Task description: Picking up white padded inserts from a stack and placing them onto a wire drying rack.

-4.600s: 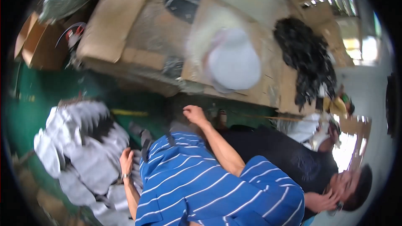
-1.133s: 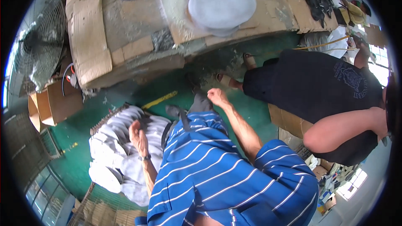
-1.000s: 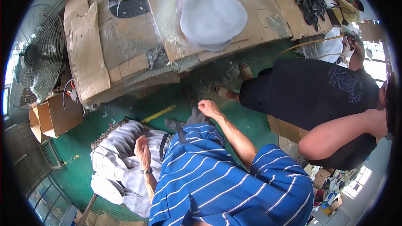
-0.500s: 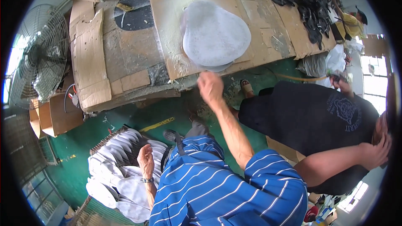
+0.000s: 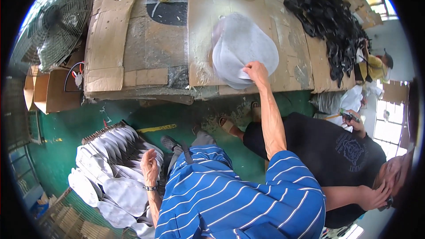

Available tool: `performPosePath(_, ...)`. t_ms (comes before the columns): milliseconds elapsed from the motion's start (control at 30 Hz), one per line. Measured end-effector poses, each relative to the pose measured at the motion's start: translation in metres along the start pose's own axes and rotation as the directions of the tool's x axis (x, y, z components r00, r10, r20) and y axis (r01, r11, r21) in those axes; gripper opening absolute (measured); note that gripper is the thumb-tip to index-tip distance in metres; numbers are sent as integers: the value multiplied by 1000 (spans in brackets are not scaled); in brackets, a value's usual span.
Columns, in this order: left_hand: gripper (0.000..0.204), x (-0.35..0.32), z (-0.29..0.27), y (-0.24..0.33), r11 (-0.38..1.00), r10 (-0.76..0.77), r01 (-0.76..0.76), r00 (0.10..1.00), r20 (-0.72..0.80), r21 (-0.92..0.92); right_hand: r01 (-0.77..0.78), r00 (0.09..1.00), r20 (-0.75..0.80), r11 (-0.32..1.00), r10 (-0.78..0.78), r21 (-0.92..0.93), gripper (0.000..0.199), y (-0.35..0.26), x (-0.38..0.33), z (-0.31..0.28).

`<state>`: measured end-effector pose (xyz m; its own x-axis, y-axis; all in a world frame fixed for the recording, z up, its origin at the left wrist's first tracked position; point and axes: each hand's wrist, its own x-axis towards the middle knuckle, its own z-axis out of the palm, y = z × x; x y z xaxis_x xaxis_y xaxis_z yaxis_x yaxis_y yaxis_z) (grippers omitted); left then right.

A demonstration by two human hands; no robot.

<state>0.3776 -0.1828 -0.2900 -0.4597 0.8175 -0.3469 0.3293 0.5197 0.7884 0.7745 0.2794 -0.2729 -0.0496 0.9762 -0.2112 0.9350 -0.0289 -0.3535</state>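
On the cardboard-covered table lies a stack of pale grey, rounded flat sheets (image 5: 245, 44). My right hand (image 5: 256, 71) reaches over the table's near edge and pinches the stack's near edge, where the top sheet lifts in a fold. My left hand (image 5: 149, 164) hangs low by my side, fingers loosely apart, holding nothing I can see. Right next to it stands a rack (image 5: 106, 135) hung with several similar pale sheets (image 5: 126, 190). Whether my left hand touches any of them is hard to tell.
A large caged fan (image 5: 53, 22) stands left of the table, above an open cardboard box (image 5: 62, 88). Black floppy pieces (image 5: 325, 22) are heaped at the table's right end. Close on my right, a person in a black shirt (image 5: 310, 155) holds a small tool (image 5: 349, 116).
My right hand has come forward from the table's near edge onto the stack and taken hold of the top sheet's edge. My left hand stays low by the rack. The view has shifted.
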Motion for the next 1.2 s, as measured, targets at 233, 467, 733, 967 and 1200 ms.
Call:
performPosePath(233, 46, 10, 2, 9, 998, 34, -34, 999, 6, -61, 275, 960, 140, 713, -245, -645, 23, -50, 168, -81)
performPosePath(467, 34, 25, -2, 81, 902, 39, -79, 994, -102, -425, 443, 855, 145, 555, -498, -704, 23, -255, 133, -162)
performPosePath(733, 51, 59, -17, 159, 466, 316, 40, 925, 209, -884, 706, 531, 39, 417, -846, -572, 28, -407, -51, -108)
performPosePath(967, 47, 77, -73, 120, -37, -44, -300, 953, -299, -953, 888, 443, 344, 353, -828, -294, 26, -481, -221, -27)
performPosePath(1200, 52, 49, -150, 40, 59, -424, -562, 734, -530, -825, 891, 365, 445, 446, -818, 87, 31, -525, -315, 69)
